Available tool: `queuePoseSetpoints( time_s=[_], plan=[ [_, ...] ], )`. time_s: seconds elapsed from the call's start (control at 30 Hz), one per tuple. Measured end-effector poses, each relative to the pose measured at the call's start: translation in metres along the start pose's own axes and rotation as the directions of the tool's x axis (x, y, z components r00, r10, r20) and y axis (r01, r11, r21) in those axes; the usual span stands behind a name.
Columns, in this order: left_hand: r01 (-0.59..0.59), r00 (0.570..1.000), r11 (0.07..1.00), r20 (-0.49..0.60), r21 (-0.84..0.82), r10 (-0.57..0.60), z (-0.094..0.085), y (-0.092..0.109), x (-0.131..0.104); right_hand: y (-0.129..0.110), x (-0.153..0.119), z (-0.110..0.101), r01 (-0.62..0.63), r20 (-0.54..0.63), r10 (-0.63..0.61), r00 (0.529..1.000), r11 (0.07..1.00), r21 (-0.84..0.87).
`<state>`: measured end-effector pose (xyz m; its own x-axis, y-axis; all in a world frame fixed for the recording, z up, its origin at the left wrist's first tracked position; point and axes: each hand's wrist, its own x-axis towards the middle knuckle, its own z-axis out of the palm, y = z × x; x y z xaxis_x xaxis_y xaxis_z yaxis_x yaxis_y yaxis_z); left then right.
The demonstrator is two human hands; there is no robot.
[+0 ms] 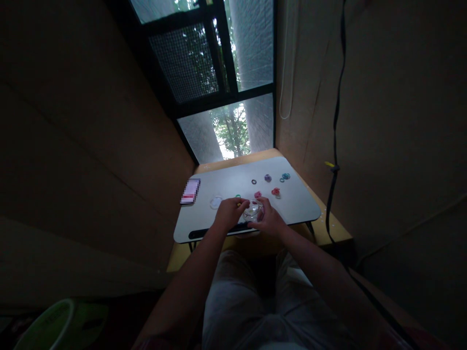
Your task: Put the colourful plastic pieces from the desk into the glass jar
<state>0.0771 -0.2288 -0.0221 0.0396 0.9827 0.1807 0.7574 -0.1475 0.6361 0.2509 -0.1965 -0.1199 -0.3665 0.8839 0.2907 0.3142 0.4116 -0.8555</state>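
The small clear container [252, 211] sits near the front edge of the bench [299, 204], roughly midway along it, and both hands meet over it. The right hand [268, 218] curls against its right side, fingers bent round the rim, so this grip looks narrow and closed on the container, though the picture is too dark and small to be sure how firmly. The left hand [229, 212] rests just beside it on the left, fingers curled toward the container's edge; whether it pinches anything cannot be told.

Just behind the hands a green band [238, 197] and a pink cluster of bands [258, 194] lie on the bench. Further toward the back right corner are a red cluster [276, 192], a dark ring [254, 181], a purple cluster [267, 178] and a blue cluster [285, 176], each apart from the others. Left of the hands lies a round clear lid [216, 201], flat on the surface, and beyond it a phone [190, 191] at the left edge. A dark slot [204, 233] runs along the front edge under the left wrist.

The bench stands on a wooden surface [333, 231] beneath a window [219, 73]. A black cable [337, 121] hangs down the right wall. A green tub [58, 325] shows at the lower left.
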Motion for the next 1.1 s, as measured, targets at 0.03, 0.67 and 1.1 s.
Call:
queuePoseSetpoints(
  time_s=[0.03, 0.67, 1.1],
  plan=[
    [-0.003, 1.0, 1.0, 0.002, 0.019, 0.003, 0.0, 0.001, 0.0, 0.0, 0.0, 0.0, -0.005, 0.005, 0.005, 1.0, 1.0, 0.0],
    [0.298, 0.954, 0.672, 0.203, -0.677, -0.218, 0.004, -0.015, 0.0, -0.005, -0.001, -0.003, -0.013, -0.003, 0.013, 1.0, 0.998, -0.068],
    [0.15, 0.987, 0.872, 0.127, -0.466, -0.102, 0.005, -0.016, -0.003, -0.005, -0.001, -0.004, -0.008, 0.025, 0.009, 1.0, 0.999, -0.051]
  ],
)
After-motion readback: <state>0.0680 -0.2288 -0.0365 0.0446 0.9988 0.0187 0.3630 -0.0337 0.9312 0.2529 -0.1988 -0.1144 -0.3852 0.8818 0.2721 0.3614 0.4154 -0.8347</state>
